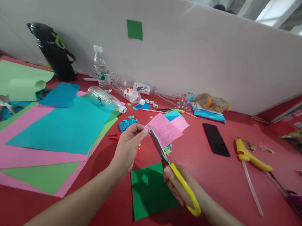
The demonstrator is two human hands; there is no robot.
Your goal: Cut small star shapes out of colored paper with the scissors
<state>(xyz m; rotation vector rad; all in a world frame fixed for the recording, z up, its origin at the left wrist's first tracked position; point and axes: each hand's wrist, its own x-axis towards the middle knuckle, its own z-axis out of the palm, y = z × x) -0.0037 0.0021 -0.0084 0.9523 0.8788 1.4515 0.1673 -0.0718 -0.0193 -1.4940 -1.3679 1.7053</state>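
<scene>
My left hand pinches the left corner of a pink paper with stars drawn on it. Yellow-handled scissors are gripped in my right hand, their blades pointing up and left along the paper's lower left edge, tips close to my left fingers. Below both hands a green paper square lies on the red table, partly in shadow. Blue paper with cut-out holes and small green and blue paper stars lie around the pink paper.
Large coloured sheets cover the left side. Plastic bottles, a black flask and a pile of paper stars stand or lie along the wall. Rightward are a black phone and a yellow glue gun with a glue stick.
</scene>
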